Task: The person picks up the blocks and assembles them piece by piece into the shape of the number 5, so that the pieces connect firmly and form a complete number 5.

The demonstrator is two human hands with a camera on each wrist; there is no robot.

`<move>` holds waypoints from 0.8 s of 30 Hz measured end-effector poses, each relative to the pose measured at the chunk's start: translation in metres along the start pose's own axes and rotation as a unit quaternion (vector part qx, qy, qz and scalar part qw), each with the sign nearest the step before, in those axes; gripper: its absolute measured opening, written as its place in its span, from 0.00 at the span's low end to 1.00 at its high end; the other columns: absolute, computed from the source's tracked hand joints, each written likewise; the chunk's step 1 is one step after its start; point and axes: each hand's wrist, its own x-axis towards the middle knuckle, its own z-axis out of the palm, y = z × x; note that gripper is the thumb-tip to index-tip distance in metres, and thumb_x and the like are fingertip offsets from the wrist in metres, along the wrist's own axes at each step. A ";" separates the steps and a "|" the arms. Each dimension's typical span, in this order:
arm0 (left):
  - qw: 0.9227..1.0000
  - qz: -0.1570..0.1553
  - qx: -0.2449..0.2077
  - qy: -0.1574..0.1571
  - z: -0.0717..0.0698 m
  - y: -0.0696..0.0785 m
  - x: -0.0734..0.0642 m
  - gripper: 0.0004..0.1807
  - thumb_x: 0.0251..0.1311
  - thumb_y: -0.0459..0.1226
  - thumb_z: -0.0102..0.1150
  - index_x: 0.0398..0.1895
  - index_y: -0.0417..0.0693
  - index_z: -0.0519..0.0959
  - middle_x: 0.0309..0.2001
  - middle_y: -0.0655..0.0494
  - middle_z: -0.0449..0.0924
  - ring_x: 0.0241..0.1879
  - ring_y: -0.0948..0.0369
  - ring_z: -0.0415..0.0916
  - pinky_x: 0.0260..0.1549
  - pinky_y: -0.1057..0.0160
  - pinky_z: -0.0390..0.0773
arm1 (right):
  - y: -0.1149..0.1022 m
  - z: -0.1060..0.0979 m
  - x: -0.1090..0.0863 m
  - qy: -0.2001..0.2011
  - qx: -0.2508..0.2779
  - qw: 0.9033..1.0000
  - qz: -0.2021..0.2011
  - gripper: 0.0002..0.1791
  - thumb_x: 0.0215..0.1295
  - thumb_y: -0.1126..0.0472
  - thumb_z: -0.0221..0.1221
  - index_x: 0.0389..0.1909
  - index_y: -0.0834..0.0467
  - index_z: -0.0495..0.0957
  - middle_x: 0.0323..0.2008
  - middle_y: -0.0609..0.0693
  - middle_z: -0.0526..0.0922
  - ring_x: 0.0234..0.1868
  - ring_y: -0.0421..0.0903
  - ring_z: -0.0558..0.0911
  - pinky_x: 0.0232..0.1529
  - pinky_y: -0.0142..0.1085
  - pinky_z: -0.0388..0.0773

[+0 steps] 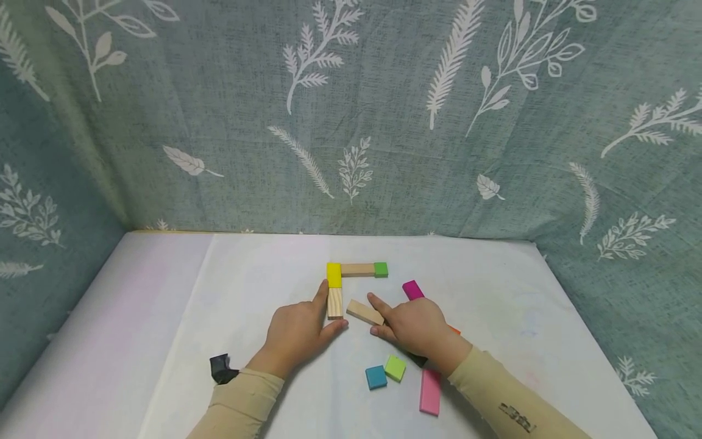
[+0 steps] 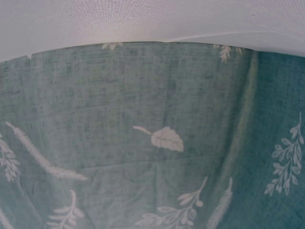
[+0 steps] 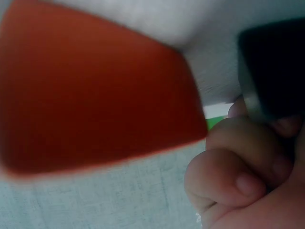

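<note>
On the white table, a yellow block and a plain wooden block stand end to end. My left hand lies along their left side, index finger straight beside the yellow block and thumb at the wooden block's near end. Another plain wooden block lies slanted to the right, and my right hand pinches it between index finger and thumb. Its other fingers are curled in the right wrist view. From the yellow block's far end, a wooden block runs right to a green block.
A magenta block and an orange block lie beside the right hand. Blue, lime green and pink blocks lie nearer the front. A dark block is partly beneath that hand. Patterned cloth borders the table.
</note>
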 end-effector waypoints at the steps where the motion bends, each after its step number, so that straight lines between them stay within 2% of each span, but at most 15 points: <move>1: 1.000 0.000 -0.001 0.000 0.000 0.000 0.000 0.50 0.60 0.70 0.54 0.75 0.45 0.65 0.10 0.63 0.62 0.12 0.64 0.60 0.11 0.65 0.59 | 0.000 0.000 0.000 0.002 0.002 1.000 -0.003 0.39 0.71 0.27 0.42 0.79 0.38 0.56 0.10 0.42 0.64 0.11 0.42 0.59 0.16 0.37 0.60; 10: 1.000 -0.002 0.002 -0.002 0.003 -0.002 0.000 0.51 0.59 0.70 0.54 0.75 0.45 0.65 0.10 0.63 0.62 0.12 0.64 0.59 0.11 0.64 0.57 | 0.003 0.001 0.000 0.029 0.008 0.999 -0.025 0.38 0.71 0.27 0.44 0.78 0.36 0.58 0.10 0.42 0.62 0.11 0.42 0.59 0.14 0.37 0.59; 17: 1.000 0.009 0.004 0.011 0.003 -0.003 0.001 0.50 0.59 0.70 0.55 0.74 0.45 0.66 0.10 0.63 0.61 0.11 0.65 0.58 0.11 0.65 0.57 | 0.004 0.001 0.004 0.003 0.009 1.000 -0.015 0.38 0.70 0.26 0.42 0.78 0.33 0.54 0.10 0.42 0.64 0.11 0.43 0.61 0.15 0.37 0.61; 21: 1.000 0.021 0.006 0.016 0.005 -0.003 0.001 0.49 0.59 0.70 0.56 0.74 0.48 0.68 0.09 0.65 0.60 0.11 0.66 0.56 0.11 0.65 0.56 | 0.005 -0.001 0.004 -0.012 0.019 1.000 -0.017 0.39 0.70 0.26 0.43 0.79 0.34 0.54 0.10 0.43 0.65 0.12 0.43 0.61 0.16 0.37 0.61; 24: 0.999 0.029 0.003 0.020 0.005 -0.002 0.000 0.48 0.58 0.70 0.57 0.73 0.49 0.68 0.09 0.65 0.61 0.12 0.66 0.55 0.11 0.65 0.57 | 0.006 -0.004 0.001 -0.033 0.041 0.999 -0.001 0.42 0.69 0.26 0.45 0.79 0.37 0.54 0.11 0.43 0.66 0.12 0.43 0.64 0.18 0.37 0.64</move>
